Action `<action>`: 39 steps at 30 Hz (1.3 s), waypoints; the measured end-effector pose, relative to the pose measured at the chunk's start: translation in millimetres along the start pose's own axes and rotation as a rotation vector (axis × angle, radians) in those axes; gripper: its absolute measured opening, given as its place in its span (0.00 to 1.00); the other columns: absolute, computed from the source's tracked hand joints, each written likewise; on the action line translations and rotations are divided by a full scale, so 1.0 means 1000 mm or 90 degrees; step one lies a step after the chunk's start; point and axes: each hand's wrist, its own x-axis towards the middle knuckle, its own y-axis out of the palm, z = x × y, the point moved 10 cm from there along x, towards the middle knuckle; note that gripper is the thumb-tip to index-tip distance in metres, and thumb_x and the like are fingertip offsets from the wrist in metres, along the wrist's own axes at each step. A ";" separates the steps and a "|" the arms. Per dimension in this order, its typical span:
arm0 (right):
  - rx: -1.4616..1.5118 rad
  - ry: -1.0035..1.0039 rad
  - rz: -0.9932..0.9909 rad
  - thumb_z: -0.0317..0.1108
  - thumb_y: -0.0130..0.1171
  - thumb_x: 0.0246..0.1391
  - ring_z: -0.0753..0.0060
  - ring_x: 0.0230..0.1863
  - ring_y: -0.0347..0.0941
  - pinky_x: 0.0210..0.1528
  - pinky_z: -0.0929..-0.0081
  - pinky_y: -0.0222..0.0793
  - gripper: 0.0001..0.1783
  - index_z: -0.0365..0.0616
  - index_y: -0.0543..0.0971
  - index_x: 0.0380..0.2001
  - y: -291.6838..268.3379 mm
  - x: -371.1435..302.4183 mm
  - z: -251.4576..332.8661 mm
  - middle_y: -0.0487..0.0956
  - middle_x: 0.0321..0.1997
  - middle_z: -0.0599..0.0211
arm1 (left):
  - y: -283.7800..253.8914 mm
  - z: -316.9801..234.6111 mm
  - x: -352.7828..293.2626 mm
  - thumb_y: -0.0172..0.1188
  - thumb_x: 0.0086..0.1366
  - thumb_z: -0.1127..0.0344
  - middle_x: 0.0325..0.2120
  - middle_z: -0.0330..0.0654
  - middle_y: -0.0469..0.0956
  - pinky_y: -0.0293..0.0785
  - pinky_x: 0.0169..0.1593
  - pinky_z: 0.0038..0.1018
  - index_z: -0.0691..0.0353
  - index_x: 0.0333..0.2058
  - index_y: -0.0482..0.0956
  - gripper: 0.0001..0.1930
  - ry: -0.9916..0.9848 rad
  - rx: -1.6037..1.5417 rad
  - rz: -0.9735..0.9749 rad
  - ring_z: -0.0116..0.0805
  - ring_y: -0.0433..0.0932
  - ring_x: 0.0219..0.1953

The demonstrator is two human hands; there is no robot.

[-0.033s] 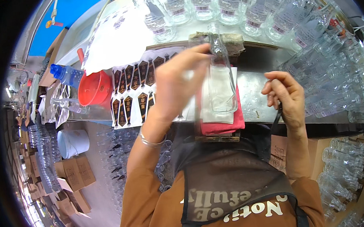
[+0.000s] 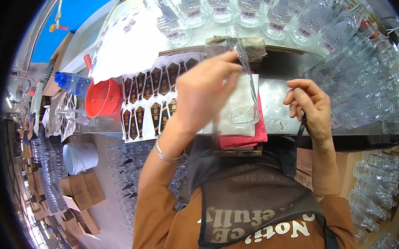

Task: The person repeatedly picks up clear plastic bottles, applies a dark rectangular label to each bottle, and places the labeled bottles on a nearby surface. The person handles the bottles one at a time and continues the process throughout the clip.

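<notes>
Grip of left hand (image 2: 205, 88) half-curled at clear bottle (image 2: 245, 105)

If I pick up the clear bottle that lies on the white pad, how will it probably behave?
The bottle is probably stiff and fragile, since it looks like clear glass. Its smooth, shiny surface may feel slippery. Lying on its side over the white pad, it seems unlikely to tip.
</notes>
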 end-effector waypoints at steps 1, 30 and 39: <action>0.007 0.008 0.009 0.33 0.56 0.66 0.87 0.24 0.71 0.25 0.89 0.60 0.13 0.36 0.79 0.48 0.001 0.000 -0.006 0.82 0.31 0.66 | 0.011 -0.017 0.000 0.66 0.60 0.74 0.45 0.46 0.85 0.81 0.44 0.31 0.62 0.36 0.83 0.05 0.089 0.059 0.022 0.37 0.86 0.43; -0.142 0.029 0.097 0.41 0.64 0.58 0.76 0.37 0.81 0.40 0.76 0.75 0.28 0.33 0.75 0.56 0.059 0.058 -0.040 0.82 0.48 0.58 | 0.054 0.041 -0.043 0.71 0.55 0.66 0.67 0.61 0.61 0.68 0.63 0.43 0.59 0.60 0.75 0.31 -0.171 -0.099 0.113 0.58 0.68 0.64; -0.142 0.027 0.119 0.38 0.64 0.61 0.82 0.36 0.78 0.34 0.83 0.72 0.27 0.34 0.72 0.59 0.061 0.060 -0.042 0.79 0.51 0.60 | 0.052 0.040 -0.042 0.69 0.59 0.69 0.68 0.54 0.62 0.74 0.60 0.41 0.57 0.61 0.75 0.30 -0.166 -0.072 0.116 0.52 0.69 0.65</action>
